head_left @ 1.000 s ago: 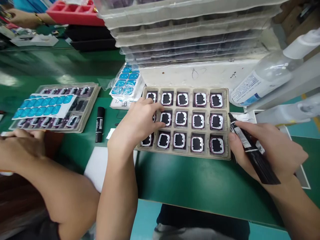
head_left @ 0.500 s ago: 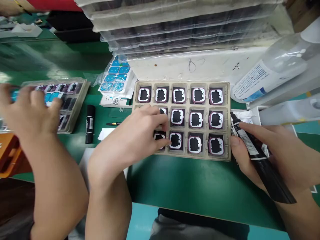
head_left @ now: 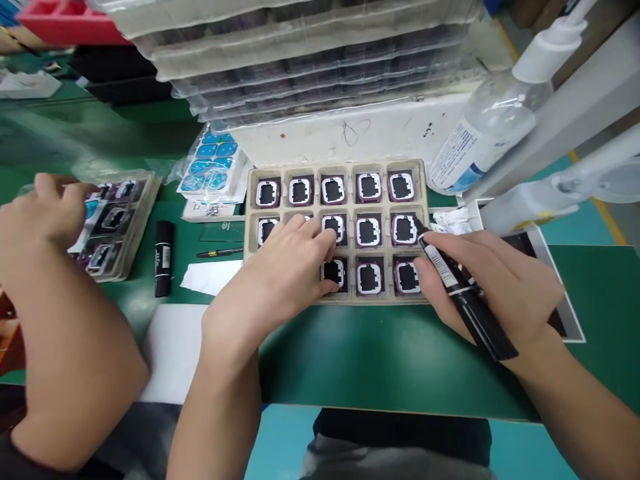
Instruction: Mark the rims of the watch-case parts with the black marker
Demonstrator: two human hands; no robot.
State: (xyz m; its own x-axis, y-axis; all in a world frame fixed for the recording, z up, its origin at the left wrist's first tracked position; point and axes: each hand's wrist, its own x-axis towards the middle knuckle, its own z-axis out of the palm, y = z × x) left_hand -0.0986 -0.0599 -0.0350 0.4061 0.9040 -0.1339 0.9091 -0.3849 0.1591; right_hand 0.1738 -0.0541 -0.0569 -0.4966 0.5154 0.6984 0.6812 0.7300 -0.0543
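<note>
At far left, a co-worker's hand (head_left: 47, 217) is held over a second tray (head_left: 143, 200), beside which a capped marker (head_left: 163, 260) and a thin pen (head_left: 220, 253) are laid on the green table (head_left: 395, 360). At center, a molded tray (head_left: 320, 169) is seen flat on the table, filled with rows of small square cases (head_left: 369, 231). The left hand (head_left: 280, 267) is lowered over it, thumb and fingers narrowly parted at a front-row case (head_left: 334, 272); whether the case is gripped cannot be told. At right, a thick black marker (head_left: 473, 310) is held aslant in the right hand (head_left: 500, 280), its tip pointed toward the middle-row case at the tray's right end.

The cases are judged light and stiff, perhaps smooth and easily scuffed or smudged, and best taken by opposite outer edges. The tray appears thin and slightly flexible, best supported at both short ends. The marker is likely light and rigid, and is securely held by its barrel.
</note>
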